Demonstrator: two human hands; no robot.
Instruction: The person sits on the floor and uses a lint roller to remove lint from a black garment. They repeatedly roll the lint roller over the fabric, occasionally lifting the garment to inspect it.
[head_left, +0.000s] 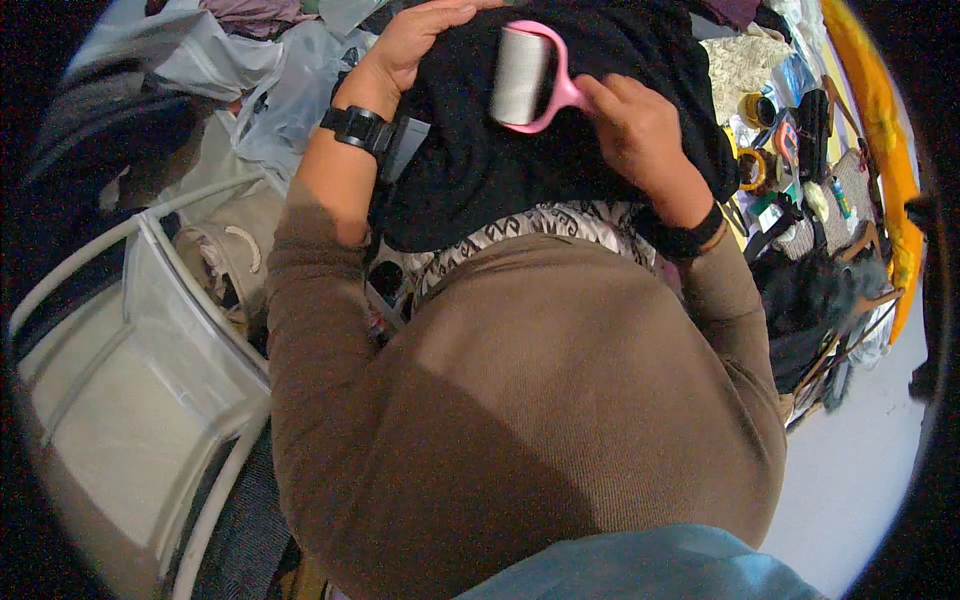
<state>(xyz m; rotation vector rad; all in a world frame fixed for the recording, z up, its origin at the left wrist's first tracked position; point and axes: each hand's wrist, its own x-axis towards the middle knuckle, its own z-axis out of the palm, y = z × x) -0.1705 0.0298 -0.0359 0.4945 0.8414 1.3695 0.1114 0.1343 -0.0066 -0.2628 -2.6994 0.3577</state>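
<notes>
A pink-handled lint roller (521, 75) is gripped by its handle in my right hand (641, 139). Its pale cylinder lies over a black cloth garment (480, 172), which is spread in front of me across my lap. At the garment's far left side is my left hand (412, 45), its palm down and its fingers reaching along the top of the cloth. I see nothing held in it, though the fingertips run close to the picture's upper edge. Patterned black-and-white fabric (555, 219) shows below the garment's near edge.
To the left stands a chair-like frame with clear plastic covering (172, 315), beside a beige fabric bag (240, 232). Translucent plastic bags (289, 90) lie at upper left. On the right are a yellow tape roll (751, 169), small tools and a dark furry item (810, 300).
</notes>
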